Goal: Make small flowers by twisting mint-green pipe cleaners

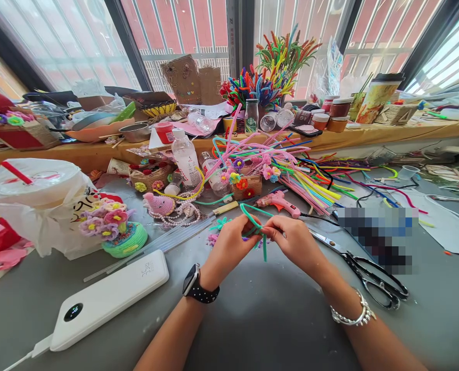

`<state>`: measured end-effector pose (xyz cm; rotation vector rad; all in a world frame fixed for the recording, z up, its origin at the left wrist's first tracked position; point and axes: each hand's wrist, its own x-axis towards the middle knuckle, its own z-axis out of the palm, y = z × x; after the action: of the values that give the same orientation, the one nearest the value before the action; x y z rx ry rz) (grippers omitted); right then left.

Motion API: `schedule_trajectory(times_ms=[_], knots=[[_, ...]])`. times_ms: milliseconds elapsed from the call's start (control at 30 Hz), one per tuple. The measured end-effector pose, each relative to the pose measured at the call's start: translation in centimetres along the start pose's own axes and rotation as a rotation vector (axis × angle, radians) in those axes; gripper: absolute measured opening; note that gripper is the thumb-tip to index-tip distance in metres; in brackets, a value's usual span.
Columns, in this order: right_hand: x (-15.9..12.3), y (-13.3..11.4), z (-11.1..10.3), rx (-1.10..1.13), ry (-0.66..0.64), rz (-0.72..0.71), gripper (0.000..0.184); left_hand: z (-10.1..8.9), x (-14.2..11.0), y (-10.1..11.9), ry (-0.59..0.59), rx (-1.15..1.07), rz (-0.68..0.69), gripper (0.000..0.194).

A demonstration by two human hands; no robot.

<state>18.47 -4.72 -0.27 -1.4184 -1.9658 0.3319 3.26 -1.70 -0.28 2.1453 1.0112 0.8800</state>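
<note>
Both hands meet over the middle of the grey table around a green pipe cleaner, which is bent into a loop above the fingers with one end hanging down. My left hand pinches it from the left. From the right, my right hand grips it between thumb and forefinger, the two hands' fingertips nearly touching. Behind the fingers lie a small teal pipe-cleaner piece and some pink and purple bits, partly hidden by my left hand. A pink glue gun rests just beyond the hands.
Large black-handled scissors lie to the right, near a blurred-out object. On the left are a white power bank, a crocheted flower pot and a bagged drink cup. Bundled pipe cleaners and plastic bottles crowd the back.
</note>
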Motion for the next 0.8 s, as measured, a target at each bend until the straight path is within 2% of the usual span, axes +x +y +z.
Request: schedule_trajectory(times_ms=[133, 233, 367, 467, 567, 700, 733, 800], knots=[[0.0, 0.1, 0.2, -0.056, 0.029, -0.032, 0.017, 0.4, 0.0, -0.1, 0.050, 0.089, 0.019, 0.012], [0.0, 0.2, 0.1, -0.050, 0.050, -0.094, 0.018, 0.2, 0.2, -0.3, 0.038, -0.012, -0.029, 0.015], [0.1, 0.2, -0.4, -0.010, 0.095, -0.172, 0.016, -1.2, 0.6, -0.6, -0.161, -0.387, -0.198, 0.027], [0.0, 0.1, -0.7, 0.029, 0.159, -0.217, 0.015, -2.2, 0.7, -1.0, -0.197, -0.638, -0.359, 0.037], [-0.1, 0.0, -0.9, 0.065, 0.228, -0.261, 0.012, -2.4, 0.6, -1.4, -0.272, -0.663, -0.509, 0.048], [-0.3, -0.3, -0.8, 0.053, 0.285, -0.399, 0.009, -1.9, 0.4, -1.3, -0.536, -0.659, -0.587, 0.061], [-0.4, -0.3, -0.7, 0.026, 0.290, -0.447, 0.008, -1.8, 0.5, -1.2, -0.555, -0.683, -0.591, 0.062], [-0.5, -0.3, -0.4, -0.043, 0.288, -0.541, 0.007, -1.7, 0.6, -1.1, -0.513, -0.732, -0.580, 0.058]])
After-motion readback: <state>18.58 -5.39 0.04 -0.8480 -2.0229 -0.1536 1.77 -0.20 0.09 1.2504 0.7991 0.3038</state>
